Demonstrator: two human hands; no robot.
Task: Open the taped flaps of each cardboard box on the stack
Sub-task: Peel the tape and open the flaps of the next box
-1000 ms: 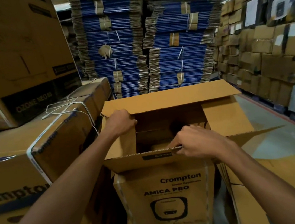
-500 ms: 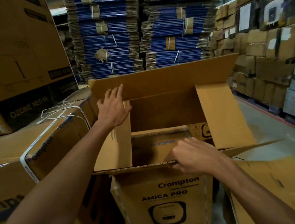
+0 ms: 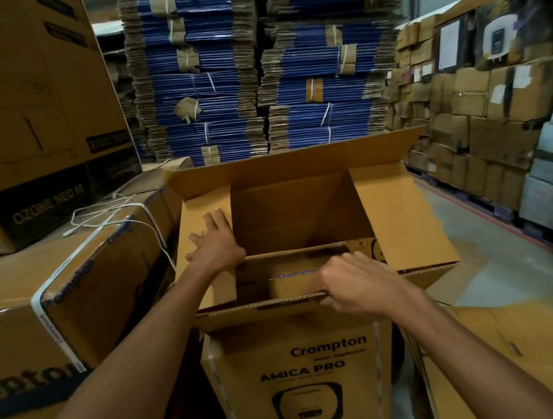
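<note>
Warehouse stock walls us in: bundled flat blue cartons (image 3: pixel 252 74) behind, stacked brown boxes (image 3: pixel 465 125) at the right that blur toward the edge, and a large OZONE NEO 65 carton (image 3: pixel 33 116) at the left, cut off by the frame. Straight ahead stands the open box (image 3: pixel 296 214), its depths too dark to read. Whether the AMICA PRO face (image 3: pixel 304 371) below belongs to it or to a box beneath, we cannot tell. Our left hand (image 3: pixel 215 244) lies flat, fingers spread, on the left flap (image 3: pixel 205 203). Our right hand (image 3: pixel 353 286) grips the near flap (image 3: pixel 262 309) by its edge, fingertips hidden behind the card.
</note>
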